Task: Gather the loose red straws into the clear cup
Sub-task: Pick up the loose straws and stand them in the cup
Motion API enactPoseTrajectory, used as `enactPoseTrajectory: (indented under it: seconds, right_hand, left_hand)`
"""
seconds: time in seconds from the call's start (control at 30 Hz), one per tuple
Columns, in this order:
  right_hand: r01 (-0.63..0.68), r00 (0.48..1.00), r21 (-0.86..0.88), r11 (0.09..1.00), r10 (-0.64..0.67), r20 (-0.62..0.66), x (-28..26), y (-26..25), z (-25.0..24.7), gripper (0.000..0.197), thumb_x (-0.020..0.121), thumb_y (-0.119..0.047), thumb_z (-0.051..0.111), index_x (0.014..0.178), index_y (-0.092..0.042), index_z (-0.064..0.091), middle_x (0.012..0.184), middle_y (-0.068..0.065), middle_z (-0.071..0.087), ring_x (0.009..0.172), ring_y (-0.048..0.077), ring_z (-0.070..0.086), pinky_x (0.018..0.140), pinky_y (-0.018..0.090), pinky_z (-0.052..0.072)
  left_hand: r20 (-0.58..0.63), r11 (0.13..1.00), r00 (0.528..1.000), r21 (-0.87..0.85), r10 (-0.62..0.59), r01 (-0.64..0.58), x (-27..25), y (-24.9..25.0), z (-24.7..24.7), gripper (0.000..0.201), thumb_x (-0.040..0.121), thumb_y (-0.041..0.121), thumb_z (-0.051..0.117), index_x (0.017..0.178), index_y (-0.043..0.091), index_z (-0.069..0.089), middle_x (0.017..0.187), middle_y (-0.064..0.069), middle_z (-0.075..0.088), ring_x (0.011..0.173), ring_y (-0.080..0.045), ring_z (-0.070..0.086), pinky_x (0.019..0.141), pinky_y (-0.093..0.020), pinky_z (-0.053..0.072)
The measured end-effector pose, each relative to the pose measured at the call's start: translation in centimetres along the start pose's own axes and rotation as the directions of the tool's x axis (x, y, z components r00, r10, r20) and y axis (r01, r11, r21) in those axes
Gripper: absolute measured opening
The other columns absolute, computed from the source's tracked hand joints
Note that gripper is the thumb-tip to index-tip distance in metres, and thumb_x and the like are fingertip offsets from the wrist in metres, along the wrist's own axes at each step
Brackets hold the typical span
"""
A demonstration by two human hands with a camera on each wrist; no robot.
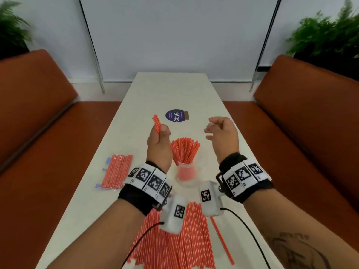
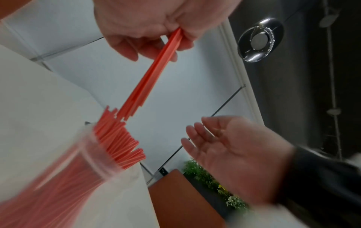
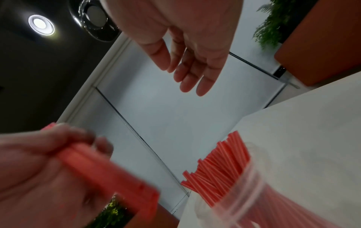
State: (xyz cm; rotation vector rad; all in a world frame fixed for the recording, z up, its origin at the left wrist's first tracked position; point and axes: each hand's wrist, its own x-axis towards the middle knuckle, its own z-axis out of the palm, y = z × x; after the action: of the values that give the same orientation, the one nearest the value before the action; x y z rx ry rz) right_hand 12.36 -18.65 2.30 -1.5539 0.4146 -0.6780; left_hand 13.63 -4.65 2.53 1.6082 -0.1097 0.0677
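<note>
While L hand [image 1: 158,140] pinches thin straws [image 1: 156,122], R hand [image 1: 223,133] slack-fingered, prob. empty.

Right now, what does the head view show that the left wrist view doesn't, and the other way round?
Only the head view shows the loose straw pile near the person, the wrapped straw pack at left, and the round purple sticker on the table.

Only the left wrist view shows the ceiling fixture and the held straws' lower ends above the cup.

Both show the left hand gripping a few straws, the right hand open and empty, and the clear cup packed with straws.
</note>
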Motion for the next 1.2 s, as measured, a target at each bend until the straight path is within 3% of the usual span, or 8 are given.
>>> enactPoseTrajectory:
  seconds: [0.07,0.13,0.27,0.43,0.7,0.87,1.03,1.2]
  right_hand:
    - [-0.010,1.000,-0.002,1.000,0.010,-0.027,-1.3,0.6,-1.7,0.026,0.091,-0.002,0.045,0.080,-0.025,0.053,0.076,-0.003,0.057,0.073,0.014,0.057,0.066,0.026,0.049]
    - [-0.029,0.998,-0.023,0.999,0.028,-0.049,-2.5,1.6,-3.3,0.026,0.091,-0.003,0.046,0.080,-0.024,0.054,0.077,-0.003,0.058,0.071,0.013,0.057,0.064,0.025,0.048]
    - [-0.112,0.990,-0.078,0.991,0.104,-0.095,-4.0,4.0,-5.8,0.023,0.091,-0.004,0.046,0.080,-0.023,0.055,0.079,-0.001,0.059,0.072,0.014,0.057,0.063,0.024,0.047]
    - [-0.200,0.976,-0.113,0.973,0.187,-0.113,-4.8,5.5,-7.3,0.023,0.091,-0.003,0.046,0.081,-0.022,0.055,0.079,0.000,0.058,0.072,0.017,0.055,0.063,0.025,0.046]
    - [-0.281,0.957,-0.279,0.918,0.290,-0.009,-5.0,4.8,-7.8,0.011,0.092,-0.010,0.045,0.095,-0.012,0.056,0.088,0.002,0.057,0.065,0.011,0.054,0.057,0.022,0.046]
    - [-0.203,0.809,-0.688,0.697,0.515,0.284,-5.8,3.4,-8.8,0.012,0.093,-0.023,0.050,0.094,-0.011,0.055,0.080,-0.001,0.056,0.066,0.012,0.055,0.054,0.023,0.049]
    - [-0.095,0.758,-0.882,0.462,0.608,0.237,-8.1,3.8,-8.3,0.030,0.091,-0.032,0.055,0.084,-0.003,0.057,0.074,0.007,0.059,0.058,0.017,0.054,0.058,0.027,0.050]
    - [-0.028,0.730,-0.932,0.361,0.645,0.228,-10.9,5.4,-6.7,0.041,0.090,-0.029,0.057,0.058,-0.010,0.042,0.060,0.002,0.046,0.050,0.013,0.044,0.048,0.021,0.039]
  left_hand:
    - [-0.006,0.998,0.999,0.053,0.043,-0.042,1.2,0.2,1.7,0.031,0.099,0.035,0.026,0.088,0.019,0.049,0.101,-0.002,0.049,0.099,-0.016,0.045,0.097,-0.021,0.035]
    - [-0.006,0.988,0.999,0.149,0.047,-0.045,2.3,-0.7,3.4,0.037,0.099,0.037,0.025,0.096,0.014,0.054,0.114,-0.008,0.049,0.113,-0.024,0.041,0.104,-0.037,0.031]
    - [-0.036,0.917,0.997,0.395,0.075,-0.055,3.0,-3.7,5.5,0.036,0.097,0.033,0.032,0.092,0.011,0.060,0.127,-0.005,0.047,0.121,-0.027,0.040,0.103,-0.039,0.027]
    - [-0.021,0.761,1.000,0.648,-0.001,0.015,2.3,-6.8,6.1,0.032,0.091,0.036,0.046,0.113,0.018,0.060,0.147,0.002,0.029,0.135,-0.024,0.025,0.112,-0.043,0.017]
    - [0.081,0.810,0.993,0.587,-0.080,0.018,2.1,-6.9,4.6,0.089,0.071,0.029,0.076,0.143,0.021,0.025,0.153,-0.006,0.017,0.140,-0.029,0.021,0.111,-0.048,0.024]
    - [0.171,0.794,0.985,0.599,0.002,-0.106,2.7,-4.6,1.8,0.056,0.081,0.027,0.066,0.132,0.016,0.045,0.142,-0.010,0.037,0.130,-0.029,0.039,0.108,-0.042,0.034]
    - [0.335,0.798,0.942,0.560,0.028,-0.223,-0.2,-3.3,-1.3,0.018,0.088,0.019,0.058,0.104,0.010,0.060,0.099,0.003,0.058,0.095,-0.015,0.055,0.084,-0.024,0.038]
    - [0.449,0.636,0.873,0.733,-0.189,-0.239,-5.0,-4.3,-3.1,0.023,0.088,0.031,0.056,0.102,0.013,0.060,0.095,0.001,0.060,0.091,-0.016,0.057,0.079,-0.027,0.043]
